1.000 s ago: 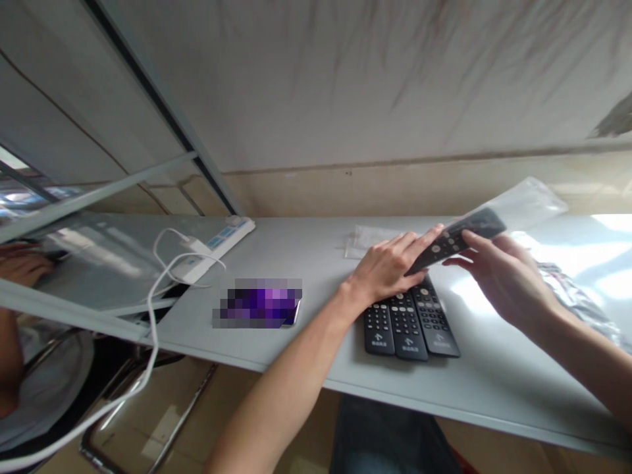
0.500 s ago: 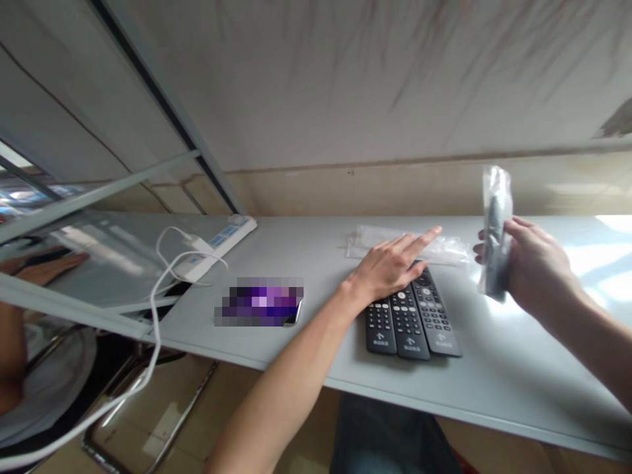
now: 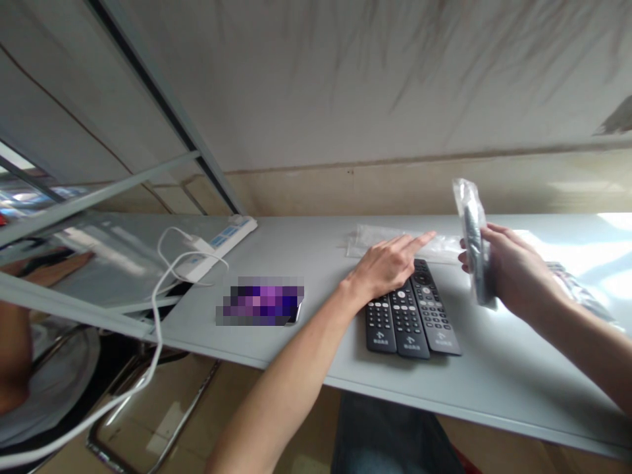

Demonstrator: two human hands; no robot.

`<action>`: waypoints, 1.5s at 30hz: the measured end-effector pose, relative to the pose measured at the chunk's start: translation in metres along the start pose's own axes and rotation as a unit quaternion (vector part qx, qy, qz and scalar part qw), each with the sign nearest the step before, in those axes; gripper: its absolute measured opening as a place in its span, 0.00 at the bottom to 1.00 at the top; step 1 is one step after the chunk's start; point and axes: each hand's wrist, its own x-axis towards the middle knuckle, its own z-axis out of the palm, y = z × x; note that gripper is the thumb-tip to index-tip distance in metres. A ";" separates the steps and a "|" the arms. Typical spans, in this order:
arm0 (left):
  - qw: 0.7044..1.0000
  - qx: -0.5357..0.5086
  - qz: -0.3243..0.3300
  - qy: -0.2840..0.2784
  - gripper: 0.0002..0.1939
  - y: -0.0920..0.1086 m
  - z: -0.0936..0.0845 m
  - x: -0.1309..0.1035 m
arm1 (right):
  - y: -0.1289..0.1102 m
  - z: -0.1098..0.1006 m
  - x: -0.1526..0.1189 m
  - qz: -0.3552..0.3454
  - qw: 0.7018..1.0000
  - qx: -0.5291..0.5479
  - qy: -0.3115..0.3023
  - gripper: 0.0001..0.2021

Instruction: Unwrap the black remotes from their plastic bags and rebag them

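Three dark remote controls lie side by side on the table: a left remote (image 3: 380,328), a middle remote (image 3: 409,326) and a right remote (image 3: 435,313). My left hand (image 3: 388,266) rests across their upper ends, index finger stretched out and the other fingers partly bent. Held up to the right, a dark remote-shaped item in a clear plastic sleeve (image 3: 474,247) stands nearly upright, tilted a little left. My right hand (image 3: 511,260) is closed around it, thumb in front and fingertips showing on the far side. Clear plastic sleeves (image 3: 375,237) lie flat behind my left hand.
A pixelated phone (image 3: 261,304) lies left on the table (image 3: 316,243). Beyond it are a white power strip (image 3: 220,247) and a white cable (image 3: 157,309). Partly behind my right forearm lies a plastic-wrapped item (image 3: 580,289). Another person's arm (image 3: 12,355) shows at far left.
My right hand has moved left with the sleeved item, which now tilts left. A plastic-wrapped item now shows on the table behind my right forearm. My left hand has barely shifted.
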 end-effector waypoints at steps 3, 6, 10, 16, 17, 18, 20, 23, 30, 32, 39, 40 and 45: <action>1.000 0.002 0.000 -0.003 0.31 -0.001 0.000 0.000 | 0.001 0.001 -0.001 -0.001 1.000 -0.008 -0.003 0.12; 1.000 0.012 0.006 0.007 0.30 -0.001 -0.001 -0.001 | -0.001 0.004 -0.005 0.002 1.000 -0.031 -0.001 0.14; 0.999 0.038 0.001 0.002 0.25 -0.001 -0.003 -0.001 | -0.009 0.005 -0.008 0.022 0.993 -0.116 0.023 0.24; 0.998 0.059 0.000 -0.031 0.12 0.002 -0.007 -0.001 | -0.006 -0.014 0.006 -0.087 0.904 -0.419 -0.020 0.56; 0.998 0.051 0.007 -0.032 0.11 0.002 -0.007 -0.001 | -0.003 -0.017 0.008 -0.130 0.868 -0.478 -0.025 0.57; 0.998 0.042 0.013 -0.034 0.10 0.003 -0.008 -0.001 | 0.000 -0.020 0.009 -0.170 0.831 -0.528 -0.031 0.56; 0.999 0.027 0.016 -0.042 0.10 0.006 -0.008 -0.001 | 0.005 -0.021 0.007 -0.230 0.767 -0.597 -0.035 0.51; 0.999 0.015 0.008 -0.051 0.11 0.008 -0.009 0.000 | 0.007 -0.019 0.001 -0.237 0.715 -0.657 -0.032 0.48; 0.998 0.006 0.002 -0.057 0.12 0.006 -0.007 0.000 | 0.005 -0.020 0.005 -0.212 0.667 -0.714 -0.006 0.47; 0.998 0.003 0.004 -0.057 0.12 0.005 -0.006 -0.001 | 0.006 -0.022 0.007 -0.220 0.664 -0.715 0.000 0.46; 0.999 -0.002 0.015 -0.045 0.09 0.004 -0.005 -0.002 | -0.001 -0.024 -0.002 -0.236 0.666 -0.708 -0.011 0.42; 0.999 -0.002 0.017 -0.046 0.08 0.004 -0.005 -0.002 | -0.002 -0.025 -0.003 -0.239 0.671 -0.702 -0.007 0.42; 0.999 0.003 0.017 -0.046 0.10 0.002 -0.003 -0.002 | 0.003 -0.034 -0.001 -0.252 0.681 -0.687 0.010 0.45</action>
